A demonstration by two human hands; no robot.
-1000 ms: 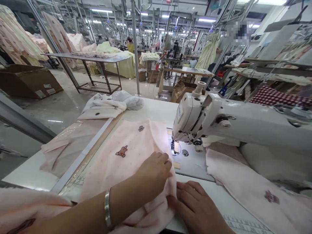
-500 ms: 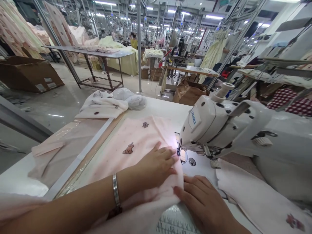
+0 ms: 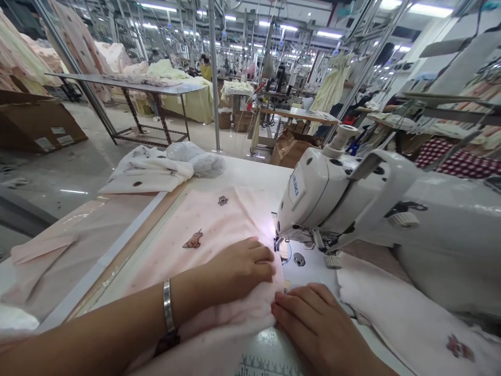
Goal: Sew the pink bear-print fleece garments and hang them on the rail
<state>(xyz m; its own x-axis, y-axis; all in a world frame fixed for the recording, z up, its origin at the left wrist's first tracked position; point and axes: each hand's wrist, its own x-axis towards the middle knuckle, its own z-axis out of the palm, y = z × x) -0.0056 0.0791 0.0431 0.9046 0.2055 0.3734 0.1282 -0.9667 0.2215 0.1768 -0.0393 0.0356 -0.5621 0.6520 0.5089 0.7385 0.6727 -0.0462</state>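
Observation:
Pink fabric (image 3: 164, 271) with small printed animals lies under the needle area of a white sewing machine (image 3: 309, 193), its right edge near the presser foot (image 3: 277, 243). My left hand (image 3: 238, 266) rests palm down on this fabric, fingers slightly bent, just left of the presser foot. A silver bracelet (image 3: 167, 305) circles the left wrist. Closer to me, my right hand (image 3: 317, 318) holds the fabric's edge between thumb and fingers; the exact grip is partly hidden. The machine's lamp lights the cloth beside the needle.
Another pink piece (image 3: 376, 292) lies right of the machine bed. A white printed cloth bundle (image 3: 152, 169) and a plastic bag (image 3: 199, 159) sit at the table's far left. Ruler markings (image 3: 266, 363) show in front. Beyond stand a metal-framed table (image 3: 156, 89) and cardboard boxes (image 3: 43, 122).
The view has shifted slightly, so the scene sits farther left. My left fingers are drawn in more on the fabric. The right hand stays at the fabric's edge.

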